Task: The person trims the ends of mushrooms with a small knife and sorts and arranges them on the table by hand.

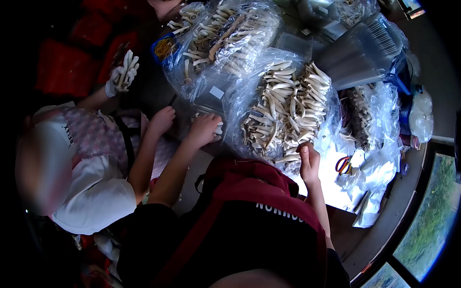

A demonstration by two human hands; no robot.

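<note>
My left hand [205, 129] is closed around pale, thick-stemmed mushrooms [219, 128], which show in part beyond its fingers, near a clear plastic tray [205, 98]. At the near right edge of a large heap of long white mushrooms [288, 105], my right hand [309, 161] is closed with the thumb uppermost. Whatever its fingers hold, if anything, is hidden. The heap lies on an opened clear plastic bag [235, 115].
A co-worker on the left holds mushrooms [127, 72] in a gloved hand; their bare hand [164, 119] is near mine. Behind are another mushroom bag [240, 38], a blue basket of rubber bands [164, 48] and stacked clear trays [357, 53]. Scissors [343, 165] lie at right.
</note>
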